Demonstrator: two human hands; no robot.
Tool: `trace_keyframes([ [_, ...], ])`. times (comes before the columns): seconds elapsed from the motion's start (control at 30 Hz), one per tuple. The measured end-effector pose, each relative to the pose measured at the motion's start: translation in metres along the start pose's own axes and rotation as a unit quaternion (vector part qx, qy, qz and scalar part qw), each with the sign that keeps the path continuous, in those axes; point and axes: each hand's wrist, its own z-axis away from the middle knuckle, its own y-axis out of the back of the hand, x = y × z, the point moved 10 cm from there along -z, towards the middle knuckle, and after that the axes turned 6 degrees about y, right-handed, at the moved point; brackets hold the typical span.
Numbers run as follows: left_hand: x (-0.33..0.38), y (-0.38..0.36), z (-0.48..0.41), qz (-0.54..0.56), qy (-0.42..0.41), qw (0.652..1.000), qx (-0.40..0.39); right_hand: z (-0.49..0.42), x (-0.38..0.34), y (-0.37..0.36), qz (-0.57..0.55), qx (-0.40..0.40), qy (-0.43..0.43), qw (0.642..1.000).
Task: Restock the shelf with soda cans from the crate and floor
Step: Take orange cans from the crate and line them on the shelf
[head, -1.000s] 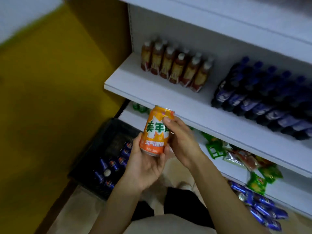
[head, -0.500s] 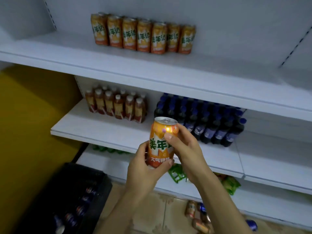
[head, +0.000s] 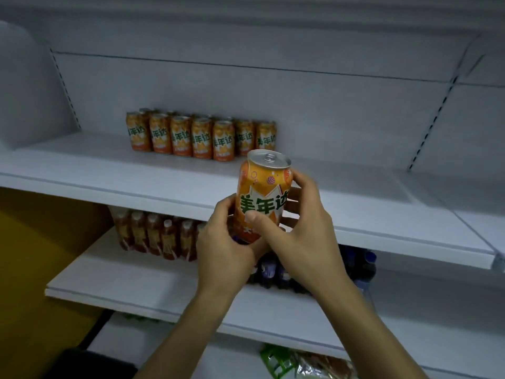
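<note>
Orange soda can (head: 263, 192) is up in the air, upright w/ a slight tilt, silver top & pull-tab toward the camera, green lettering on the front. It hangs just in front of the front edge of the top shelf (head: 95, 165), right of ctr, not resting on the board.

Both hands grip it. Left hand (head: 224, 250) cups the can's lower left side & base, fingers curled round it. Right hand (head: 303, 233) wraps the right side, thumb laid across the label, fingers curled round the back. Both forearms come up from the btm edge of the view.

On the top shelf, back near the rear panel & left of ctr, stands a row of orange cans (head: 202, 138) of the same make, upright, touching side by side, labels out. More can tops show behind the row's left end, count unclear. The held can is near the row's right end but apart from it, much closer to the front edge.

One level down, the middle shelf (head: 123, 283) carries brown bottles (head: 153, 236) w/ white caps toward its left back, & dark blue bottles (head: 360, 266) further right, partly hidden by the hands.

Below that, the bottom shelf (head: 120, 340) holds green packets (head: 276, 359), blurred. A yellow wall (head: 32, 255) runs left of the shelving. A dark crate (head: 90, 365) shows at the btm left, contents not visible.
</note>
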Motion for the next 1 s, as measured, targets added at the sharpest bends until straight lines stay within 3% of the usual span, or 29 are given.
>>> trace_keyframes([
  [0.2, 0.005, -0.021, -0.078, -0.021, -0.064, 0.998, -0.012, -0.082, 0.015, -0.007, 0.066, 0.008, -0.011, 0.998],
  [0.37, -0.030, -0.036, -0.159, -0.164, -0.056, 0.979, -0.109, -0.161, 0.067, -0.035, 0.065, 0.011, -0.060, 0.996],
  [0.43, -0.048, -0.038, -0.179, -0.306, -0.086, 0.935, -0.156, -0.191, 0.091, -0.048, 0.084, 0.012, -0.066, 0.994],
  [0.53, -0.065, -0.043, -0.193, -0.519, -0.166, 0.810, -0.217, -0.227, 0.130, -0.069, 0.091, 0.006, -0.095, 0.991],
  [0.63, -0.068, -0.051, -0.197, -0.568, -0.225, 0.748, -0.260, -0.250, 0.164, -0.084, 0.096, 0.009, -0.129, 0.987],
  [0.7, -0.069, -0.055, -0.200, -0.562, -0.244, 0.738, -0.282, -0.261, 0.179, -0.092, 0.087, 0.012, -0.129, 0.988],
  [1.0, -0.085, -0.056, -0.212, -0.512, -0.209, 0.758, -0.345, -0.267, 0.201, -0.102, 0.103, 0.019, -0.099, 0.990],
])
